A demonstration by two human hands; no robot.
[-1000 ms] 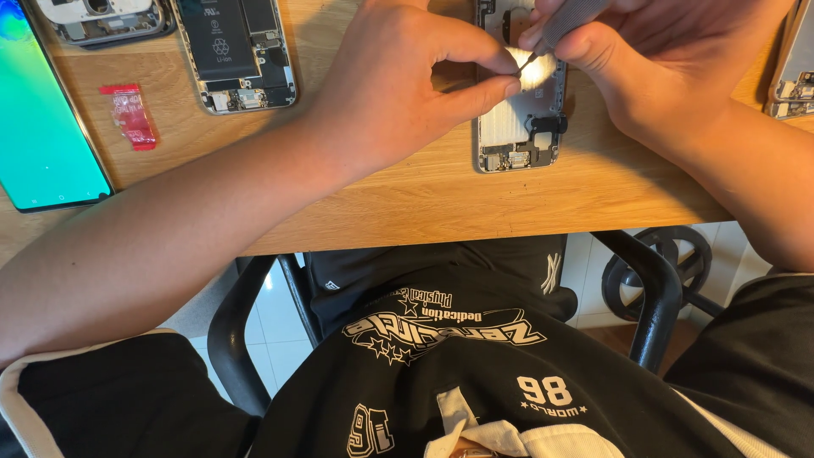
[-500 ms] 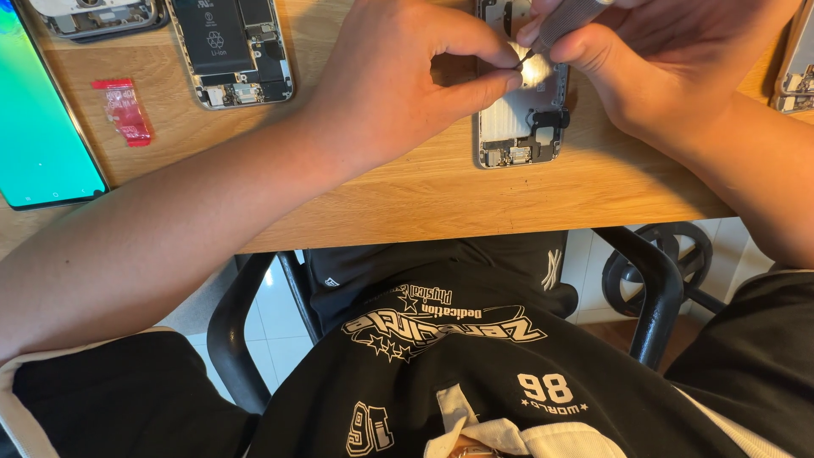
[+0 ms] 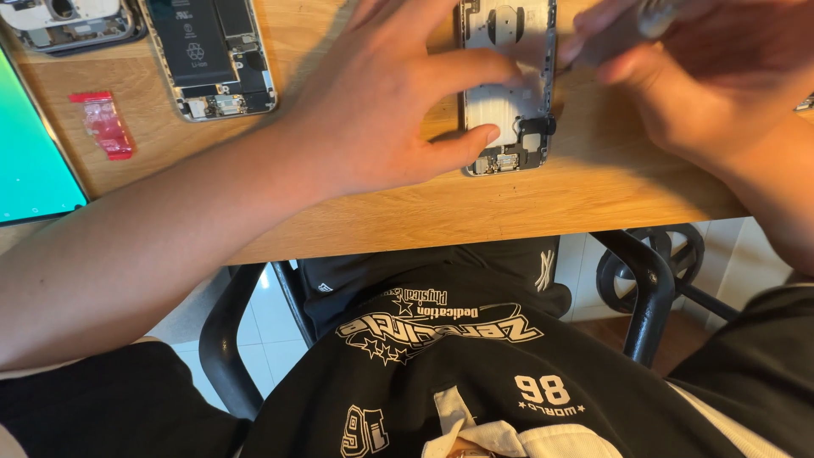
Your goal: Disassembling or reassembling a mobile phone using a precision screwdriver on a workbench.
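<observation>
Now the left hand (image 3: 386, 102) is pinning the opened phone (image 3: 506, 93), lying lengthwise away from the person, while the blurred right hand (image 3: 695, 76), just right of it, is pinching a slim tool (image 3: 623, 34)

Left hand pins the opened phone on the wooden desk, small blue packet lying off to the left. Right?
Not quite: in the head view the packet is red, not blue. The left hand does pin the opened phone on the wooden desk.

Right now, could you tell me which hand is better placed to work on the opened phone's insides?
Right, probably. The right hand holds a blurred, slim tool over the opened phone, while the left hand is busy pinning that phone to the wooden table.
</observation>
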